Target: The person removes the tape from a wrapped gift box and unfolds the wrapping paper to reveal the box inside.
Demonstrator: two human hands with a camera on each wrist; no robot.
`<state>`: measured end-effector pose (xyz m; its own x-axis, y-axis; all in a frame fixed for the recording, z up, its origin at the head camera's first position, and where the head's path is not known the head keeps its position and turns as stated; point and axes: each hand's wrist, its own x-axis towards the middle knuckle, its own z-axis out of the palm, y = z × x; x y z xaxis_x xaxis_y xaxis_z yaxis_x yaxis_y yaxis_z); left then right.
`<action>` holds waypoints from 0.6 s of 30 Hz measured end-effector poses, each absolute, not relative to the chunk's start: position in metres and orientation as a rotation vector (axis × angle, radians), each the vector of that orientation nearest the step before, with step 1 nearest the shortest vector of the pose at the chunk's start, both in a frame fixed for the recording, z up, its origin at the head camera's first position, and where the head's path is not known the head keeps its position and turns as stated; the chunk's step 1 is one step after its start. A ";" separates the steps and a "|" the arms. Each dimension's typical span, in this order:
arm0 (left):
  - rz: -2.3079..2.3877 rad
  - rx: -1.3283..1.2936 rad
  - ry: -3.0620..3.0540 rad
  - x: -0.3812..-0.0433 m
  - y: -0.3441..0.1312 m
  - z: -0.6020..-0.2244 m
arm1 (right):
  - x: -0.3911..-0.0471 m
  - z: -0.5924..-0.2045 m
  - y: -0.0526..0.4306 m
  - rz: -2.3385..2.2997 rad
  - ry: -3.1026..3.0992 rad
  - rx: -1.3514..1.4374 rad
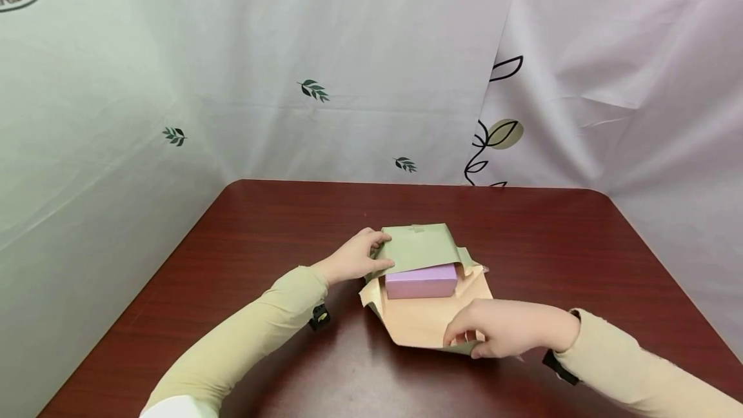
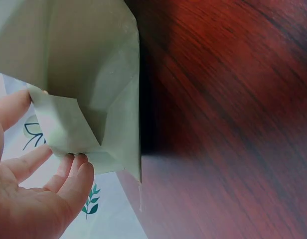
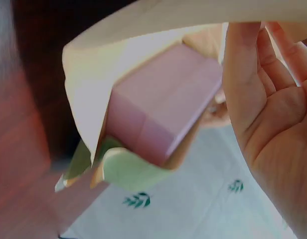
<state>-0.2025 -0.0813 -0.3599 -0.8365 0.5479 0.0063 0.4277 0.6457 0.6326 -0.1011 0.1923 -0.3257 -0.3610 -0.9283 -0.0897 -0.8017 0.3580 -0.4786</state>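
Observation:
A lilac box (image 1: 421,281) lies partly wrapped in wrapping paper (image 1: 420,247), green outside and cream inside. The green side covers its top; the near side stays bare. My left hand (image 1: 355,257) holds the left end of the covered box, thumb near and fingers far. Folded green end flaps (image 2: 64,122) show between those fingers in the left wrist view. At the near edge of the sheet, my right hand (image 1: 493,329) pinches the paper, slightly raised. From the right wrist, the box (image 3: 163,94) sits inside the cream face, beyond the right hand (image 3: 273,99).
The dark red wooden table (image 1: 278,218) extends around the package. White cloth (image 1: 371,82) printed with leaves hangs behind it and at both sides. Torn, uneven paper corners stick out left and right of the box.

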 end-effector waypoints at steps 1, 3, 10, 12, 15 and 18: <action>0.957 0.807 2.679 -0.203 -0.081 -0.360 | -0.100 -0.328 0.191 -0.506 2.266 -1.540; 0.962 0.807 2.677 -0.203 -0.082 -0.361 | -0.097 -0.333 0.188 -0.501 2.243 -1.565; 0.964 0.798 2.678 -0.202 -0.081 -0.362 | -0.087 -0.353 0.178 -0.468 2.240 -1.632; 0.966 0.798 2.677 -0.202 -0.080 -0.361 | -0.086 -0.357 0.177 -0.457 2.249 -1.656; 0.964 0.791 2.679 -0.202 -0.078 -0.360 | -0.084 -0.361 0.175 -0.462 2.251 -1.665; 0.958 0.788 2.683 -0.202 -0.077 -0.359 | -0.081 -0.364 0.174 -0.458 2.248 -1.643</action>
<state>-0.2021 -0.0773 -0.3593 -0.8420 0.5394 0.0038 0.4197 0.6508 0.6326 -0.0812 0.1744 -0.3636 -0.2883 -0.9553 -0.0657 -0.8533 0.2874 -0.4351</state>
